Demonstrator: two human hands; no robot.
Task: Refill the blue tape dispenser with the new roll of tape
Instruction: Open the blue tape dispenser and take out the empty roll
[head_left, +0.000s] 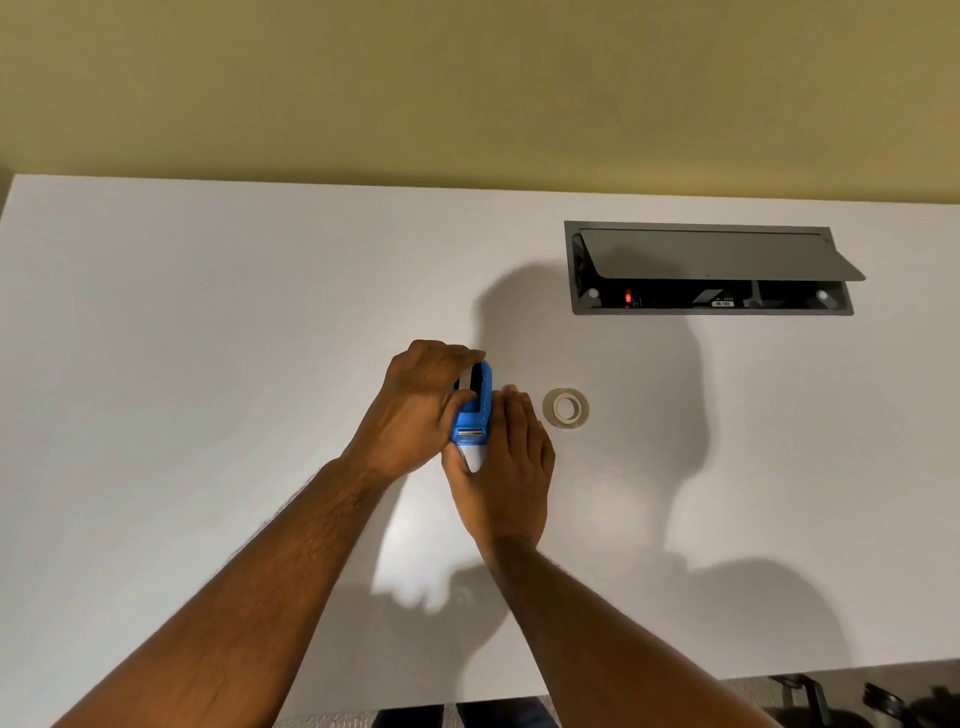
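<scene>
Head view, the only one: both hands are on the blue tape dispenser (471, 410), mid-table on the white table (208, 364). Left hand (421, 405) grasps it from the left side and over the far top, fingers curled around the body; looks like a brace so the shell doesn't slide. Right hand (506, 467) is pressed against the right side and the near end, fingers extended flat along it, thumb under the cutter end, so it's gripping, not loose. Two-handed hold reads as getting ready to open it or pull the core, my guess. Dispenser cavity: dark slot visible at the top between the left fingers; can't tell if an old core or roll sits inside. New roll of tape (565, 408) lies flat on the table just right of the right fingertips, not touched, parked within easy reach for loading. Not yet loaded. Cable box (711, 270) recessed in the table further back, lid tilted open; inside, a red light and a small label, otherwise too dark to tell.
</scene>
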